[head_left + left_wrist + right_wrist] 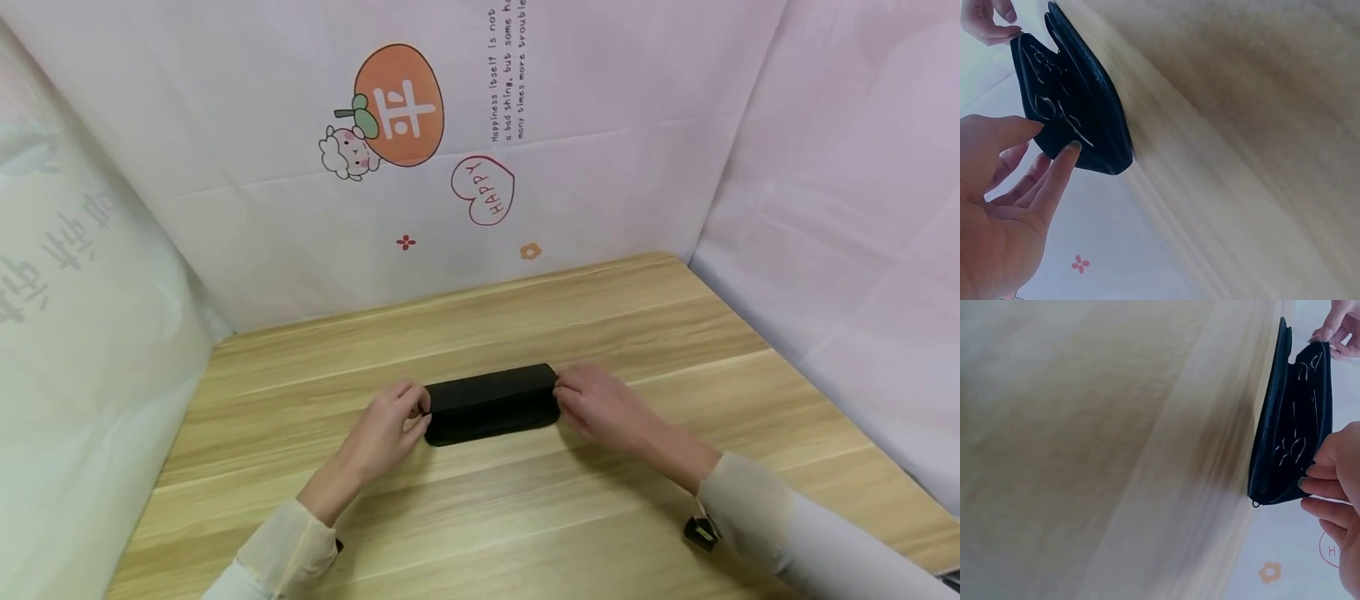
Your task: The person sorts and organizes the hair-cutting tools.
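A long black zip case (491,392) lies on the table, partly unfolded with its back flap raised. My left hand (386,421) pinches the case's left end between thumb and fingers. At the other end, my right hand (603,408) grips the flap's corner with its fingertips. Inside the case (1094,106), the left wrist view shows several thin metal tools (1075,128), some with ring handles like scissors; their exact kinds are too dark to tell. The right wrist view shows the same case (1266,450), with a small ring at its lower corner.
The wood-grain table (480,517) extends around the case on all sides. Behind it hangs a pale printed cloth (285,225), with more cloth to the left and right. A small black device (701,533) is strapped at the right wrist.
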A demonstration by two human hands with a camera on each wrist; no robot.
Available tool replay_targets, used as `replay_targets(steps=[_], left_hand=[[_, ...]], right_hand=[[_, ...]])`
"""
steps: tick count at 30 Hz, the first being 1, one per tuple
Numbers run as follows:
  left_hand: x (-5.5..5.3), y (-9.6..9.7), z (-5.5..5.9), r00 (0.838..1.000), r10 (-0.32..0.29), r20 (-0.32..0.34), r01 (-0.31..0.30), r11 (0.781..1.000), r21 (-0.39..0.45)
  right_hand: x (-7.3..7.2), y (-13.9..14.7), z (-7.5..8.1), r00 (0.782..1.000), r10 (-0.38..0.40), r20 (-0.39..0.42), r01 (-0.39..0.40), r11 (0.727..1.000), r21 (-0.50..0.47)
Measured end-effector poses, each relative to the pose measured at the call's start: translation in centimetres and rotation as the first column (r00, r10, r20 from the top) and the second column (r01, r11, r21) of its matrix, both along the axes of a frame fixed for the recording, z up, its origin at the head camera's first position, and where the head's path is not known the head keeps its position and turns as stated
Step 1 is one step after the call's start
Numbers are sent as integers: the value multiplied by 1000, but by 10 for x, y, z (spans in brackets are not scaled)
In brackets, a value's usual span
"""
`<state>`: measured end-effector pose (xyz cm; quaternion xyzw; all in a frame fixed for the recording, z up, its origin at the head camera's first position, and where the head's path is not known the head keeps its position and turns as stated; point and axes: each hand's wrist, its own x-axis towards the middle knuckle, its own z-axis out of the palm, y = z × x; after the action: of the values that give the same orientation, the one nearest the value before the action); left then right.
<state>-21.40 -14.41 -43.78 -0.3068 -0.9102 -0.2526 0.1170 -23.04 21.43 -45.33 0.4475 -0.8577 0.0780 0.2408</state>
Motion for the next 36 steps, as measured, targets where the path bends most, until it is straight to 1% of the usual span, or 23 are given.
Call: replay_targets(steps=[4,6,9,11,14,17,19,23,25,29,31,33,36], left_hand=[[2,0,-2,999,-23,33,23,1000,4],[3,0,-3,998,-34,47,34,999,6],[3,-1,-7,998,-37,59,37,999,-6],[3,-1,-10,997,-38,66,40,999,-19],[4,-1,-14,995,-43,85,46,998,-37],[4,-1,-17,994,-47,104,51,998,-42],[3,-1,-18,993,-46,110,52,998,-45],[3,-3,-20,992,-51,114,58,997,-57],[2,-3,-20,991,-55,118,64,995,-72],[2,-3,-17,990,-57,127,70,992,-102],[2,-3,-14,991,-55,123,71,990,-122],[1,-2,-11,993,-54,106,69,986,-151],[-1,1,-7,996,-53,73,66,979,-194]], right_hand=[[8,2,-1,1000,-28,5,27,994,110],[11,3,-1,999,-36,-1,36,985,171],[15,3,-1,999,-26,-25,32,967,252],[17,4,-2,999,-16,-47,30,952,304],[22,6,-3,996,-7,-84,40,916,400],[30,9,-4,996,-15,-87,55,880,472],[34,10,-4,996,-29,-80,65,864,499],[40,11,-4,997,-49,-62,74,865,497],[42,12,-3,997,-60,-41,73,867,494],[46,12,-2,994,-95,45,62,875,480],[47,12,-2,989,-114,97,57,885,461],[45,13,-2,980,-131,152,55,903,426],[39,14,0,955,-161,251,64,933,354]])
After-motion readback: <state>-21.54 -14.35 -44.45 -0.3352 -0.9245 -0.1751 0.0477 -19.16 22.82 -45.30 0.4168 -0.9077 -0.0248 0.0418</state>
